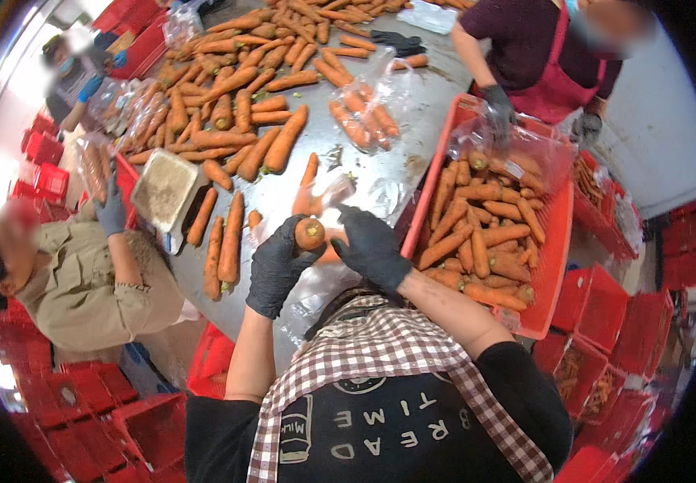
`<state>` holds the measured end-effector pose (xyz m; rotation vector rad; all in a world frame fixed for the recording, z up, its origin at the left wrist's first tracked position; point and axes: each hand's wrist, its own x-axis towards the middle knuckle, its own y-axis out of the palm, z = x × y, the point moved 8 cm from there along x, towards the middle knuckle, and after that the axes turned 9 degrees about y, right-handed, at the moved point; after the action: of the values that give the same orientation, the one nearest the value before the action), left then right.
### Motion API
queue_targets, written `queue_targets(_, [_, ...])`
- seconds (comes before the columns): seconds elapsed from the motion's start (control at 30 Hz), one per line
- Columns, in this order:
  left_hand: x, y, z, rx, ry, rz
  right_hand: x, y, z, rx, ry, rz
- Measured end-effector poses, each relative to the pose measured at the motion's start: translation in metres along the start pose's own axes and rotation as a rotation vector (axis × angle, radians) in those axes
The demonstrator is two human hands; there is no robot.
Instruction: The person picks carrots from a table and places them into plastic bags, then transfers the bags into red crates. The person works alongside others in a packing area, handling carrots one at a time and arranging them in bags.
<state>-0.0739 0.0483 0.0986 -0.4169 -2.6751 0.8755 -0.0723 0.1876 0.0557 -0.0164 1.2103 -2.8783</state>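
My left hand [278, 265], in a dark glove, grips a carrot [310, 233] whose crown end faces up at me. On the right, my gloved right hand [372, 244] is at a clear plastic bag [337, 192], thumb and forefinger apart; glare and the hand hide whether it pinches the film. Between my hands part of another carrot [331, 246] shows. Just beyond them, one more carrot [309, 172] points away across the metal table [378, 175]. Left of my left hand lie two long carrots [231, 238] side by side, one with dark marks.
A big carrot pile [233, 78] covers the table's far left. Near it are a dirty white tub [165, 184] and a bag of carrots [363, 111]. At right stands a red crate [550, 284] of carrots, with a co-worker's gloved hand [498, 111] over it. Another person [100, 271] works at left.
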Motion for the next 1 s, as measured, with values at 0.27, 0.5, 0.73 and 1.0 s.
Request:
queue_targets(0.27, [-0.003,0.070,0.086,0.505,-0.110,0.430,-0.019,-0.002,-0.028,0.408,-0.054,0.206])
queue_targets(0.5, [-0.014,0.107,0.114,0.497,0.035,0.441,-0.035,-0.032,-0.190,0.412,0.378,-0.111])
queue_targets(0.73, [-0.027,0.094,0.113,0.476,0.172,0.308,-0.038,-0.040,-0.314,-0.152,0.815,-0.437])
queue_targets(1.0, [-0.029,0.077,0.076,0.351,0.119,0.302,-0.013,-0.027,-0.333,-0.524,0.999,-0.395])
